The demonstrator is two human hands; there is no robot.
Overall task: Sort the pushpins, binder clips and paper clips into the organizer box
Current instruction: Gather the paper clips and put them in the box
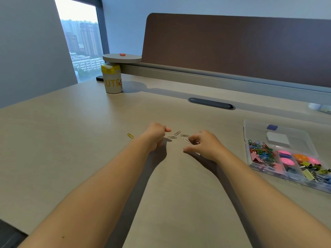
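1. We see both bare forearms reaching from the bottom of the frame toward the middle of a pale wooden desk (75, 140).
2. The left hand (155, 136) is curled into a loose fist just left of centre, thumb tip poking out to the right; we cannot tell whether anything is held inside it.
3. The right hand (206, 145) sits just right of centre, fingers bent and lightly spread, fingertips down at the desk surface and gripping nothing that we can see.
4. Four silver paper clips (177, 133) lie loose on the desk between the two hands; the nearest one lies just beside the right fingertips.
5. A single yellow paper clip (130, 135) lies apart, to the left of the left wrist.
6. The clear organizer box (250, 154) stands open at the right edge of the frame, well apart from the hands.
7. Its left compartment holds coloured paper clips (258, 145) and pink binder clips (255, 158); the middle ones hold large pink and orange round pieces (286, 161); the lower right holds yellow binder clips (311, 171).
8. In the upper left, a white jar with a yellow lid (112, 79) stands near the desk's far edge, under a round shelf (121, 58).
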